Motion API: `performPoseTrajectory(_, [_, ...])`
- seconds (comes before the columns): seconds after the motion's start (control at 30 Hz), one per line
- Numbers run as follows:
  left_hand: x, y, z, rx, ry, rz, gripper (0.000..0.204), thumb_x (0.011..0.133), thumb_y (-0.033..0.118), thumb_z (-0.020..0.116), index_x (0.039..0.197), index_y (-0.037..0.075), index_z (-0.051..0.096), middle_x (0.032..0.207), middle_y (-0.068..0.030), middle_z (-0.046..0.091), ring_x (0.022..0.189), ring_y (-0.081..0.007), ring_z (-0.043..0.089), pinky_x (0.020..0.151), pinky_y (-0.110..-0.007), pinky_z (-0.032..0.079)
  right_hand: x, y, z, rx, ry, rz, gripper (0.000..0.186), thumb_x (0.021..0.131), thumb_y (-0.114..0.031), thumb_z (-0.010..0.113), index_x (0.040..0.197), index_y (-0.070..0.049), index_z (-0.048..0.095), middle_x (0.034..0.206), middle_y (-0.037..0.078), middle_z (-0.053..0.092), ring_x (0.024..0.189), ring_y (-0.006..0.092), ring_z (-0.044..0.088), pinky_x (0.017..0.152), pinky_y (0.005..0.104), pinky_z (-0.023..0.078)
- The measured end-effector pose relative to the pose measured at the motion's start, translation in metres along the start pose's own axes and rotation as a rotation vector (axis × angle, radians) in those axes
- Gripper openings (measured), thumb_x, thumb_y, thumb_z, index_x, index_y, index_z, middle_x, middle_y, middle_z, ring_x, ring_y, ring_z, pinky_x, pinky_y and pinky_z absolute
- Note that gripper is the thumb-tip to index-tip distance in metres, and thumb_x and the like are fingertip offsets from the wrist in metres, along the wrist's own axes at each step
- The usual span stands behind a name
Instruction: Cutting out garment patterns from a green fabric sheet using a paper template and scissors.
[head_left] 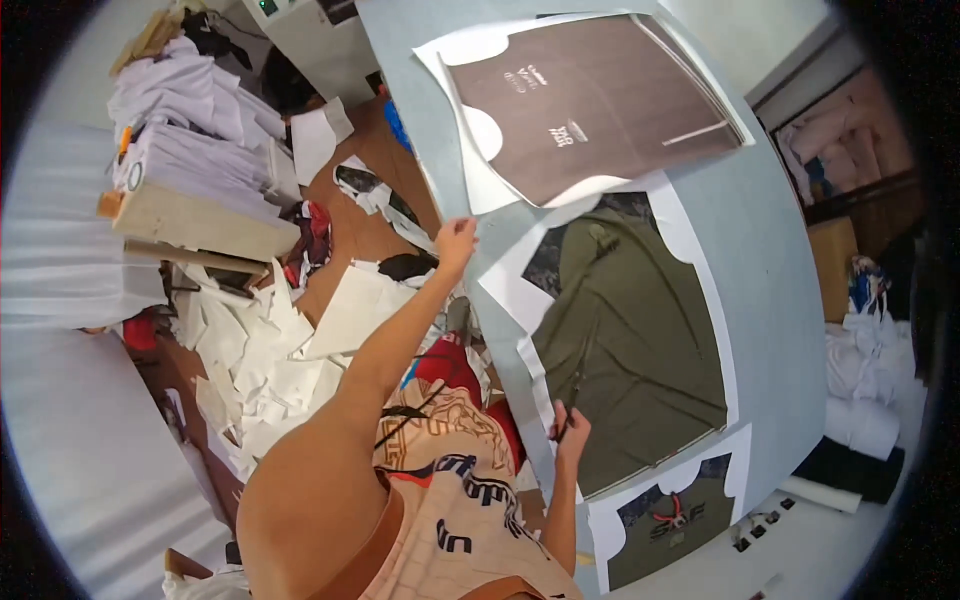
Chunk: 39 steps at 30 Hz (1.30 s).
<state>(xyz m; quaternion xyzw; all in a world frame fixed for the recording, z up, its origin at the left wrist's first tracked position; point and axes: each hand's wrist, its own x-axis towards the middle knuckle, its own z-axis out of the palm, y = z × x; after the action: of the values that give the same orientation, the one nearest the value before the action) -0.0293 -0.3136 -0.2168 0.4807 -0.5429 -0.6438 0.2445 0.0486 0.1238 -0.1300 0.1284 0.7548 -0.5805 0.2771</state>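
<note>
An olive-green fabric panel (640, 330) with dark patterned parts at its top lies creased over white paper (690, 235) on the table. My right hand (571, 430) is closed around dark scissors (578, 382), whose blades point away from me over the panel's left side. Beyond the table's left edge, my left hand (457, 243) has its fingers drawn together. Whatever may be between them is too small to make out. Closer to me, a second green panel (640, 560) on white paper carries a small red-handled tool (670, 513).
Brown printed panels (590, 100) on white sheets cover the far end of the pale blue table (775, 300). White paper scraps (260, 370) cover the floor at left. A stack of white fabric (200, 150) stands at far left; bundled white material (865, 370) lies at right.
</note>
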Motion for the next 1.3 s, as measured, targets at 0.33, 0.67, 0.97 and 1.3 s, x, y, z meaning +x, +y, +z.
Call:
performPoseTrajectory(0.33, [0.117, 0.001, 0.025, 0.491, -0.258, -0.104, 0.059, 0.082, 0.048, 0.083, 0.107, -0.003, 0.072, 0.075, -0.0109, 0.071, 0.053, -0.0232, 0.067, 0.057, -0.037, 0.056, 0.021, -0.083, 0.149, -0.06, -0.318, 0.103, 0.036, 0.099, -0.034, 0.073, 0.078, -0.007, 0.062, 0.062, 0.001, 0.056, 0.05, 0.0112, 0.054, 0.047, 0.0272, 0.039])
performPoseTrajectory(0.67, [0.089, 0.0, -0.019, 0.06, -0.373, -0.293, 0.021, 0.098, 0.023, 0.071, 0.089, 0.004, 0.069, 0.082, -0.006, 0.074, 0.061, -0.0123, 0.068, 0.049, -0.028, 0.047, 0.153, -0.109, 0.186, -0.218, -0.701, 0.228, 0.05, 0.102, -0.057, 0.06, 0.082, -0.011, 0.059, 0.069, 0.0, 0.057, 0.06, 0.0136, 0.058, 0.056, 0.0289, 0.043])
performPoseTrajectory(0.97, [0.058, 0.01, -0.022, -0.005, -0.304, -0.347, 0.021, 0.101, 0.024, 0.069, 0.099, 0.003, 0.071, 0.089, -0.0046, 0.076, 0.071, -0.0095, 0.066, 0.057, -0.025, 0.046, 0.191, -0.14, 0.214, -0.341, -0.803, 0.153, 0.045, 0.103, -0.047, 0.065, 0.077, -0.011, 0.058, 0.063, -0.002, 0.054, 0.055, 0.0103, 0.053, 0.053, 0.0263, 0.04])
performPoseTrajectory(1.3, [0.051, 0.026, -0.028, 0.011, -0.247, -0.336, 0.021, 0.101, 0.022, 0.069, 0.098, 0.002, 0.071, 0.085, -0.003, 0.073, 0.069, -0.0102, 0.065, 0.059, -0.027, 0.049, 0.136, -0.131, 0.193, -0.209, -0.762, 0.203, 0.05, 0.101, -0.05, 0.067, 0.072, -0.011, 0.057, 0.059, -0.002, 0.052, 0.051, 0.0104, 0.052, 0.052, 0.0272, 0.038])
